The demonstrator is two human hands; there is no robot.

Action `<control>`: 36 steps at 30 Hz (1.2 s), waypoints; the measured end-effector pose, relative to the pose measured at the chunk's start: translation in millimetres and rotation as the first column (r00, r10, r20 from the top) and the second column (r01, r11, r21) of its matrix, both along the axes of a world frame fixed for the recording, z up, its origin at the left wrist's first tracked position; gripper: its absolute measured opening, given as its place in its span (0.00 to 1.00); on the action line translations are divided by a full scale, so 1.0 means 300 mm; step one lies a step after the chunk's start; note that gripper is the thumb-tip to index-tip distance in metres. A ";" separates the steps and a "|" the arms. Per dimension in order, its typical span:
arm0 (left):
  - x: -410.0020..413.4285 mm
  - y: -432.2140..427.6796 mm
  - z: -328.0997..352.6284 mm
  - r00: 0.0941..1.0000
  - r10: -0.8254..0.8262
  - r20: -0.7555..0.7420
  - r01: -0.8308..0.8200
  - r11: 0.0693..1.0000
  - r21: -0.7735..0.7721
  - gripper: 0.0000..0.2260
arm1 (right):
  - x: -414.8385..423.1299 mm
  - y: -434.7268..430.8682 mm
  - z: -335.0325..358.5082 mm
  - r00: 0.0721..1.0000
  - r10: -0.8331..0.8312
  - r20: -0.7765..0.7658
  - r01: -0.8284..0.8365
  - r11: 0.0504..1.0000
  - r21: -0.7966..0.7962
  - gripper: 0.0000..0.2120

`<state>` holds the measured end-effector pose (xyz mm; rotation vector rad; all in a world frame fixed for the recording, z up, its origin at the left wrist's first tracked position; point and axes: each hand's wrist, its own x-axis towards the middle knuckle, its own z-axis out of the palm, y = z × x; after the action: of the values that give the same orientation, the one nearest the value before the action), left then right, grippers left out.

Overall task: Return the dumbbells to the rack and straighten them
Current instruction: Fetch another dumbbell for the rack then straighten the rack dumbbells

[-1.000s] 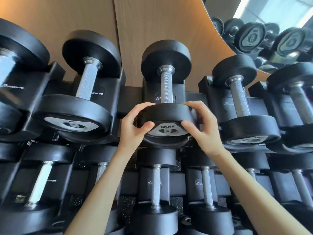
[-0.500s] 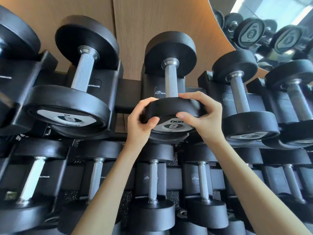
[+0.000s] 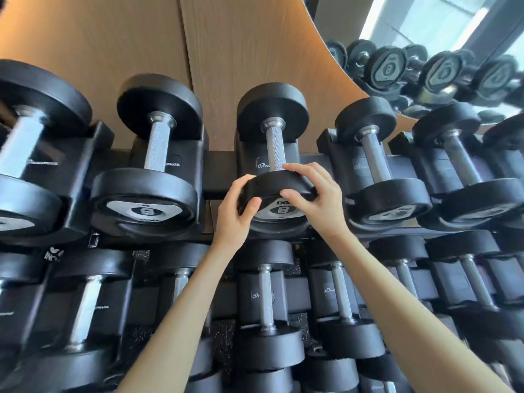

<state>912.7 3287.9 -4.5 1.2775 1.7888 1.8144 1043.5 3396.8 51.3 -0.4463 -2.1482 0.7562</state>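
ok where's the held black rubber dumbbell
Head view, centre: the black rubber dumbbell sits on the rack's top row, left hand and right hand gripping its near head.

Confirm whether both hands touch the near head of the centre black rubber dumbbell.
Touching. Head view: left hand and right hand curl round the near head of the black rubber dumbbell, thumbs on its grey face.

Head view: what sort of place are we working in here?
Most likely a gym's free-weight area. Rows of black dumbbells sit in a two-tier rack, a wall mirror at upper right reflects more of them, and speckled flooring shows beneath. The left hand and right hand grip one dumbbell.
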 end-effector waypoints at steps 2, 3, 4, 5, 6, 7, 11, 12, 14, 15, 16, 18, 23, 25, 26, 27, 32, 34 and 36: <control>-0.025 -0.048 0.035 0.991 -0.029 -0.130 0.007 0.986 -0.168 0.23 | 0.019 -0.029 0.012 0.993 -0.070 0.094 0.070 0.998 0.001 0.21; -0.040 -0.075 0.058 0.965 -0.039 -0.260 -0.029 0.967 -0.252 0.26 | 0.033 -0.041 0.017 0.981 -0.116 0.157 0.111 0.993 0.040 0.23; -0.051 -0.105 0.082 0.909 -0.049 -0.413 -0.092 0.945 -0.313 0.27 | 0.050 -0.053 0.022 0.958 -0.180 0.225 0.156 0.980 0.121 0.25; -0.057 -0.139 0.111 0.832 -0.057 -0.551 -0.155 0.931 -0.331 0.28 | 0.070 -0.067 0.028 0.923 -0.259 0.284 0.197 0.954 0.227 0.26; -0.058 -0.174 0.142 0.759 -0.058 -0.648 -0.201 0.926 -0.319 0.28 | 0.092 -0.085 0.038 0.887 -0.336 0.318 0.231 0.917 0.326 0.26; -0.055 -0.210 0.168 0.705 -0.052 -0.708 -0.236 0.924 -0.302 0.29 | 0.117 -0.110 0.051 0.856 -0.398 0.329 0.257 0.882 0.395 0.26; -0.007 -0.352 0.240 0.595 -0.010 -0.804 -0.343 0.901 -0.266 0.28 | 0.210 -0.245 0.098 0.803 -0.513 0.304 0.317 0.799 0.511 0.27; 0.012 -0.389 0.249 0.577 -0.010 -0.816 -0.358 0.896 -0.264 0.27 | 0.230 -0.282 0.103 0.798 -0.521 0.303 0.320 0.792 0.520 0.27; 0.051 -0.463 0.260 0.560 -0.020 -0.828 -0.370 0.888 -0.272 0.27 | 0.262 -0.358 0.104 0.791 -0.525 0.314 0.314 0.789 0.528 0.28; 0.072 -0.501 0.260 0.556 -0.023 -0.831 -0.374 0.886 -0.275 0.27 | 0.278 -0.398 0.099 0.790 -0.523 0.321 0.309 0.791 0.529 0.28; 0.092 -0.540 0.257 0.550 -0.022 -0.835 -0.382 0.882 -0.275 0.26 | 0.294 -0.438 0.093 0.790 -0.518 0.327 0.303 0.794 0.527 0.28; 0.137 -0.623 0.245 0.537 -0.018 -0.843 -0.417 0.863 -0.284 0.26 | 0.330 -0.519 0.075 0.795 -0.499 0.346 0.282 0.808 0.517 0.28; 0.278 -0.850 0.187 0.542 -0.074 -0.837 -0.472 0.798 -0.376 0.26 | 0.457 -0.731 0.006 0.789 -0.460 0.407 0.222 0.831 0.510 0.29; 0.332 -0.941 0.163 0.540 -0.103 -0.835 -0.484 0.773 -0.409 0.25 | 0.505 -0.811 -0.027 0.780 -0.449 0.437 0.202 0.841 0.502 0.31; 0.354 -0.985 0.155 0.541 -0.114 -0.833 -0.489 0.763 -0.422 0.25 | 0.525 -0.846 -0.037 0.775 -0.442 0.452 0.193 0.846 0.497 0.32; 0.373 -1.027 0.152 0.543 -0.124 -0.830 -0.492 0.755 -0.435 0.25 | 0.543 -0.878 -0.043 0.768 -0.435 0.470 0.185 0.853 0.488 0.33; 0.395 -1.179 0.199 0.531 -0.101 -0.841 -0.518 0.747 -0.416 0.25 | 0.580 -0.986 -0.005 0.756 -0.412 0.509 0.162 0.871 0.465 0.31; 0.378 -1.208 0.239 0.515 -0.062 -0.855 -0.537 0.754 -0.378 0.24 | 0.565 -1.002 0.029 0.764 -0.405 0.501 0.153 0.869 0.470 0.30; 0.352 -1.225 0.279 0.498 -0.015 -0.867 -0.551 0.767 -0.329 0.24 | 0.535 -1.009 0.067 0.779 -0.404 0.480 0.150 0.863 0.482 0.28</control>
<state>1018.4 2920.3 79.1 1.7807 2.8992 0.4873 1204.1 3094.1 71.5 -0.8210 -2.6175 -0.0543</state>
